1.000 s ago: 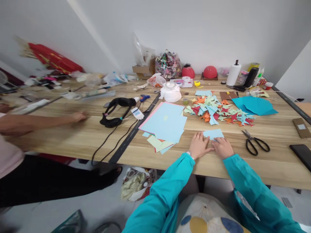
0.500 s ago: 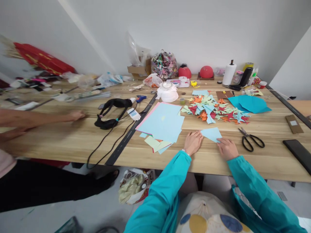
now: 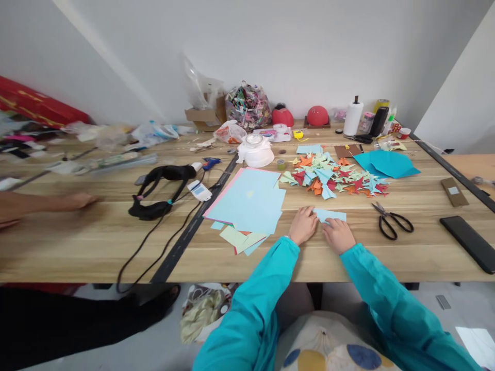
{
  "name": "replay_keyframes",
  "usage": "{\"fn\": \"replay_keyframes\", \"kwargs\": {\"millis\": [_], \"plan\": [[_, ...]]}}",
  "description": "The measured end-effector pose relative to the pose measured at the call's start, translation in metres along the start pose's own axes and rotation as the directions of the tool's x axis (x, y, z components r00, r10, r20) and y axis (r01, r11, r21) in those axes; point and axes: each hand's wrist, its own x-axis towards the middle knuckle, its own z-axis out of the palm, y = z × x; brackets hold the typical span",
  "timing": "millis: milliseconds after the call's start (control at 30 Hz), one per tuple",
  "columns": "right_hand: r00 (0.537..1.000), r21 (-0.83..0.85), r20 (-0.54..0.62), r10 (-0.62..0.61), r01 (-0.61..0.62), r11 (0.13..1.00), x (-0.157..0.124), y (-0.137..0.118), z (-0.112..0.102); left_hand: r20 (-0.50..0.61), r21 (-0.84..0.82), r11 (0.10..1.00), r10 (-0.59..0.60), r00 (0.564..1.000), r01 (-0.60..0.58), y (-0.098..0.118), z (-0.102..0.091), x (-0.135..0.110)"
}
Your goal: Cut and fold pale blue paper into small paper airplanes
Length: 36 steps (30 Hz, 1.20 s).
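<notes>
A small light-blue paper [image 3: 331, 214] lies folded into a narrow strip on the wooden table [image 3: 116, 242] in front of me. My left hand [image 3: 303, 225] rests on its left end with the fingers curled down onto it. My right hand [image 3: 339, 234] presses on its near edge, fingers bent over the paper. Both sleeves are teal. A stack of light-blue and coloured sheets [image 3: 247, 201] lies just left of my hands. A heap of folded paper shapes [image 3: 332, 178] in blue, green, orange and red sits beyond them.
Black scissors [image 3: 390, 222] lie right of my hands and a black phone [image 3: 467, 236] near the right edge. A black glue gun with cable [image 3: 162, 190] lies left of centre. Another person's hand [image 3: 73, 202] rests on the table at far left. Clutter lines the back wall.
The blue paper went from a wider sheet to a narrow strip under my hands, and my right hand moved back in beside the left. The view drifted rightwards.
</notes>
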Motion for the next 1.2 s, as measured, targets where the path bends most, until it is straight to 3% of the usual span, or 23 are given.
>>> {"fn": "replay_keyframes", "kwargs": {"millis": [333, 767, 1200], "plan": [[0.995, -0.043, 0.055, 0.084, -0.082, 0.996, 0.014, -0.014, 0.008, -0.049, 0.054, 0.987, -0.152, 0.987, 0.154, 0.034, 0.007, -0.002], [0.993, -0.046, 0.064, 0.103, -0.1, 0.994, 0.019, -0.016, 0.009, 0.004, 0.105, 0.988, -0.114, 0.994, 0.113, 0.025, 0.01, 0.003], [0.989, -0.053, 0.085, 0.122, -0.118, 0.992, 0.017, -0.017, 0.012, 0.034, 0.107, 0.979, -0.177, 0.984, 0.173, 0.019, 0.014, 0.001]]}}
